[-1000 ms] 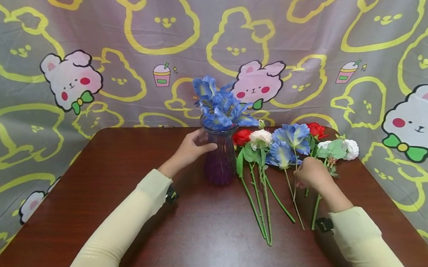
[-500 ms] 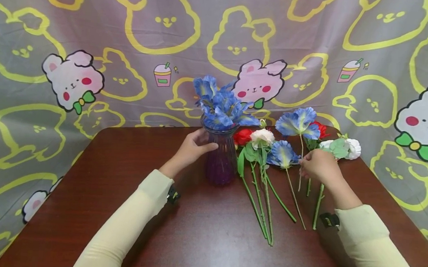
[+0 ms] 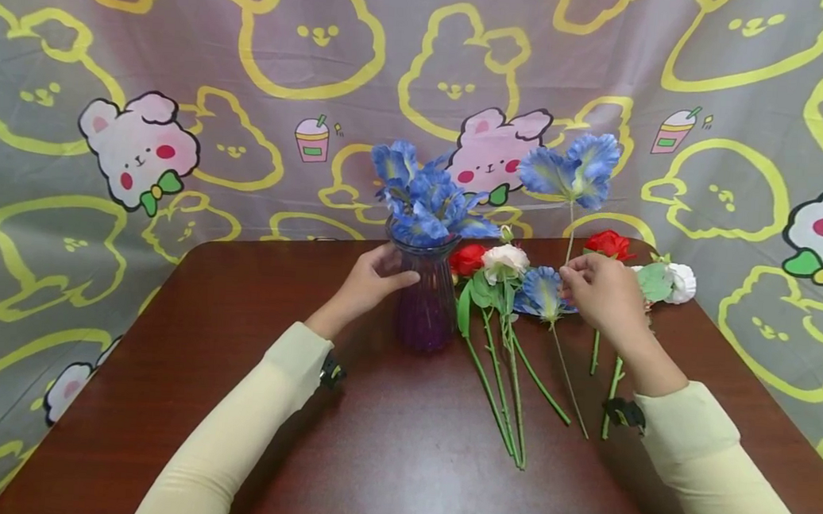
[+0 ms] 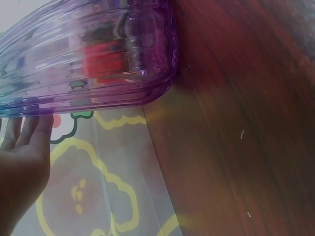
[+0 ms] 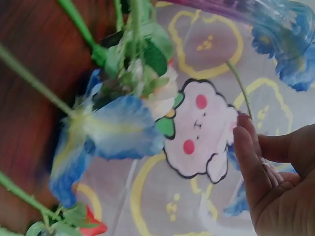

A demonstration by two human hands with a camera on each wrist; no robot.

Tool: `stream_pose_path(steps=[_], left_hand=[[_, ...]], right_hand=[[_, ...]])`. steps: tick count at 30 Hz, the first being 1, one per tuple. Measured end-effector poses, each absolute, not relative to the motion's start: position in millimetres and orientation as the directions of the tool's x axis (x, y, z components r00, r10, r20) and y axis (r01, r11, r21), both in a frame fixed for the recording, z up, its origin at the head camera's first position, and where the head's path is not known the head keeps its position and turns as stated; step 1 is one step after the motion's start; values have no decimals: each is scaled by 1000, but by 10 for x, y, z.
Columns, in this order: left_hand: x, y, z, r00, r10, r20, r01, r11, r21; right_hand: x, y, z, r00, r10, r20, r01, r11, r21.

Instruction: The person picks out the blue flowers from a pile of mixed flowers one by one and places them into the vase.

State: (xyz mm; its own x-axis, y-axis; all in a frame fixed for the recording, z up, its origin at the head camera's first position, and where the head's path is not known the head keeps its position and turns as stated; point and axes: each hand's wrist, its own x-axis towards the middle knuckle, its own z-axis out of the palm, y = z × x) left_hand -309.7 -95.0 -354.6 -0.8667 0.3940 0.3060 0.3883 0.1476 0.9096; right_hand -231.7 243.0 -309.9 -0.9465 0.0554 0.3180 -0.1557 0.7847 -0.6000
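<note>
My left hand (image 3: 368, 290) holds the neck of a ribbed, purple-tinted glass vase (image 3: 425, 314), thumb in front and the other fingers partly hidden behind it. Several blue artificial irises (image 3: 426, 202) fill the vase's mouth. In the left wrist view its see-through wall (image 4: 113, 64) meets my fingertips (image 4: 45, 129). To the right, my right hand (image 3: 605, 298) pinches the thin stem of another blue iris (image 3: 571, 173), raised upright above the table. The right wrist view shows the cut end of that stem (image 5: 240, 86) poking out past my fingers. One more blue iris (image 3: 543, 294) lies below my right hand.
Beside the vase lie a red rose (image 3: 467, 259) and a cream-white flower (image 3: 506, 262) with long green stems. Another red rose (image 3: 609, 244) and a white flower (image 3: 680, 284) lie farther right. A patterned cloth (image 3: 246, 158) hangs behind the brown table (image 3: 282, 471).
My right hand has taken a blue iris by its stem and lifted it up off the table, its bloom rising well above the others. My left hand has stayed at the vase.
</note>
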Motion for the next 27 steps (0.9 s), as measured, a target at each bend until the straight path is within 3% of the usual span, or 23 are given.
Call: stream_pose_path(steps=[8, 17, 27], left_hand=[[-3073, -960, -3538, -866, 400, 300, 386, 153, 910], [-3033, -964, -3513, -870, 391, 301, 383, 149, 912], [-2999, -950, -3469, -879, 385, 283, 360, 146, 921]], right_hand=[[-2316, 2194, -3051, -875, 31, 482, -317, 717, -621], [-2330, 1926, -2971, -830, 14, 557, -425, 631, -649], [-2297, 1669, -2863, -725, -58, 687, -591, 565, -576]])
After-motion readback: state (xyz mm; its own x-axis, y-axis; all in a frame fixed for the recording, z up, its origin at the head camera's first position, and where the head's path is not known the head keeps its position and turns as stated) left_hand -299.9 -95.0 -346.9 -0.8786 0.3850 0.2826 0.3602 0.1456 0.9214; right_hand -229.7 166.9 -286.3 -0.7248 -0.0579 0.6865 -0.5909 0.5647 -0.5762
